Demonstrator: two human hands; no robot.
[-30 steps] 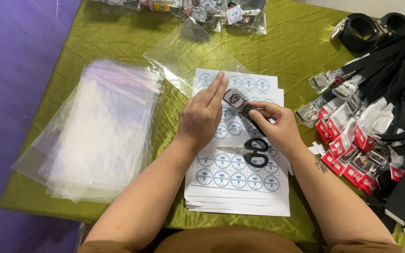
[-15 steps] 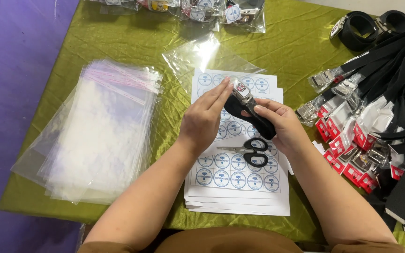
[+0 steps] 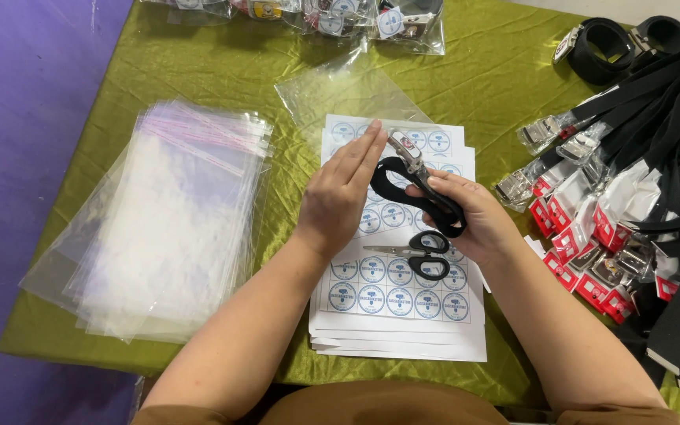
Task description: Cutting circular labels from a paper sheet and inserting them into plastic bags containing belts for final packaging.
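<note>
While the right hand (image 3: pixel 470 216) grips a rolled black strap with a silver metal buckle (image 3: pixel 419 182) above the stacked sheets of round blue stickers (image 3: pixel 403 295), its long axis runs far-left to near-right; the left hand (image 3: pixel 340 197), fingers pressed together flat, touches its left side.

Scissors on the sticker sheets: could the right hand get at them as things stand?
Probably not at once: the right hand is full, holding a rolled black belt. The scissors lie uncovered just beneath it.
</note>
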